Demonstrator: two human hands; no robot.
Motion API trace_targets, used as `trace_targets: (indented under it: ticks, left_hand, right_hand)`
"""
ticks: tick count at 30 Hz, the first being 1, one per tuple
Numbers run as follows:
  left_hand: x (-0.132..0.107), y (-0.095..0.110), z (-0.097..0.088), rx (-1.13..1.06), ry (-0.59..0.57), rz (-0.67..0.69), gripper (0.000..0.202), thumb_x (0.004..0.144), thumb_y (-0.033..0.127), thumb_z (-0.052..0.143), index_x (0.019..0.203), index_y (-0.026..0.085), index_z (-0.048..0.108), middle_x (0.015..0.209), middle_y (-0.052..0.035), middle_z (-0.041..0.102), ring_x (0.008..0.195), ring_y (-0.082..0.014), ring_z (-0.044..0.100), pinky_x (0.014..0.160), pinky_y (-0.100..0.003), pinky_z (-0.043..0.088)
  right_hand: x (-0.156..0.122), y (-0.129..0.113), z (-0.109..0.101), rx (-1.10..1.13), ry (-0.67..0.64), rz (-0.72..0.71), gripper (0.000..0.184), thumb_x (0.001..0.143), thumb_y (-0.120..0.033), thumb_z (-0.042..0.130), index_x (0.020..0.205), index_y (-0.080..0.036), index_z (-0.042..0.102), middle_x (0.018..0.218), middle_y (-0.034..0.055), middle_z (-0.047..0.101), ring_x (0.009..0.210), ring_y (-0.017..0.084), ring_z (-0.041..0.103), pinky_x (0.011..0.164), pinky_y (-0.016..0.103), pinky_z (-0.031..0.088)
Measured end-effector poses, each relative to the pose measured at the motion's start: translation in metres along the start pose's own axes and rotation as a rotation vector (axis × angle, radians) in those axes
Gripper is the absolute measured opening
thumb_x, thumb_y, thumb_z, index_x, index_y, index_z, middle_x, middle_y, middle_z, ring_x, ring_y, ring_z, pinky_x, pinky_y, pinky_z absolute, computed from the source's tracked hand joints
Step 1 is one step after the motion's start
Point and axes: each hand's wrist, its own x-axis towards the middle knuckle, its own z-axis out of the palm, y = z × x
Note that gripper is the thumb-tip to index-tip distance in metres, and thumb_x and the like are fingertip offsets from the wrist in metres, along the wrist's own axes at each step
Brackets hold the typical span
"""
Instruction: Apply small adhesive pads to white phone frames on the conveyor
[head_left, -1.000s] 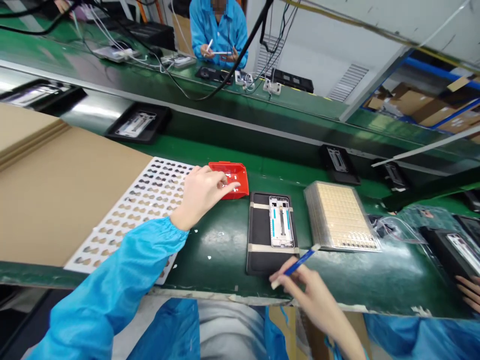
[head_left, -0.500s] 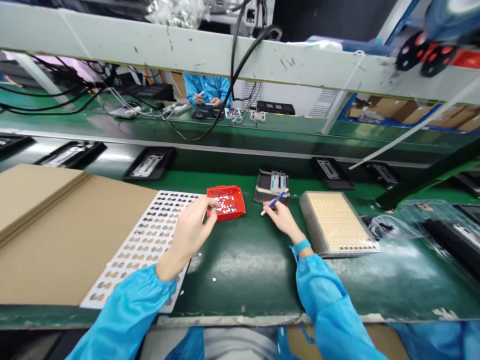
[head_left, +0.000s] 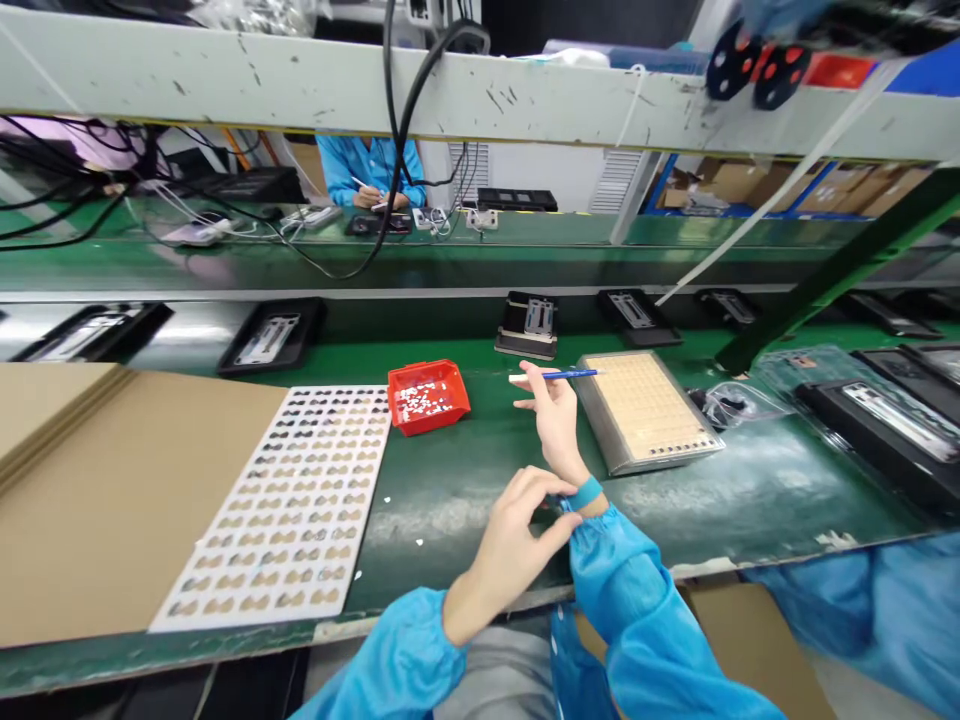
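My right hand (head_left: 551,415) is raised over the green bench and pinches a blue pen-like tool (head_left: 559,376), its tip pointing right toward a stack of beige sheets (head_left: 645,408). My left hand (head_left: 517,535) has its fingers pinched on the blue cuff (head_left: 600,525) of my right sleeve, beside a teal wrist strap (head_left: 587,493). A red bin (head_left: 427,396) with small white parts sits left of my right hand. A black tray holding a phone frame (head_left: 528,324) lies beyond, at the edge of the belt.
A white die-cut sheet (head_left: 300,500) lies on brown cardboard (head_left: 105,500) at left. More black trays (head_left: 270,335) ride the conveyor. Another black tray (head_left: 870,410) sits at right. A person in blue (head_left: 367,170) works across the line. Cables hang from the overhead rail (head_left: 450,95).
My left hand left the red bin and came back to my right wrist. My right hand let go of the black tray, which now sits farther away, and lifted with the tool.
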Motion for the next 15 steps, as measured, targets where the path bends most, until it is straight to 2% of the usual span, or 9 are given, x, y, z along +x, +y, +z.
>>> trace_targets:
  ticks: [2,5,11,15]
  left_hand:
    - [-0.002,-0.003,0.017,-0.003,0.074,-0.019,0.005,0.099,0.02,0.072,0.103,0.023,0.07,0.098,-0.0029,0.074,0.09,-0.0191,0.071,0.077,-0.029,0.059]
    - [-0.006,-0.006,0.026,0.041,0.102,0.0,0.011,0.098,0.016,0.074,0.095,0.023,0.066,0.09,-0.0006,0.071,0.085,-0.0187,0.067,0.076,-0.029,0.057]
    - [-0.003,-0.008,0.009,0.072,-0.073,0.12,0.014,0.106,0.025,0.069,0.092,0.024,0.066,0.094,-0.0034,0.072,0.093,-0.0214,0.066,0.084,-0.033,0.055]
    - [-0.004,-0.016,-0.001,0.013,-0.148,0.129,0.025,0.112,0.037,0.06,0.093,0.023,0.066,0.095,-0.0052,0.073,0.093,-0.0215,0.066,0.084,-0.033,0.055]
  right_hand:
    - [-0.003,-0.002,0.001,0.032,0.026,-0.016,0.042,0.088,-0.061,0.082,0.102,-0.022,0.071,0.122,0.011,0.082,0.102,0.027,0.083,0.059,0.027,0.068]
    - [-0.005,-0.004,0.001,0.081,0.059,-0.017,0.039,0.085,-0.056,0.086,0.097,-0.022,0.071,0.117,0.0098,0.083,0.098,0.025,0.083,0.055,0.024,0.065]
    - [-0.004,-0.003,0.001,0.235,0.096,0.046,0.036,0.086,-0.052,0.088,0.096,-0.022,0.072,0.114,0.0093,0.084,0.096,0.024,0.083,0.056,0.022,0.064]
    - [0.001,-0.002,0.0,0.349,0.105,0.116,0.033,0.091,-0.053,0.084,0.091,-0.021,0.073,0.11,0.0107,0.085,0.105,0.024,0.083,0.061,0.02,0.065]
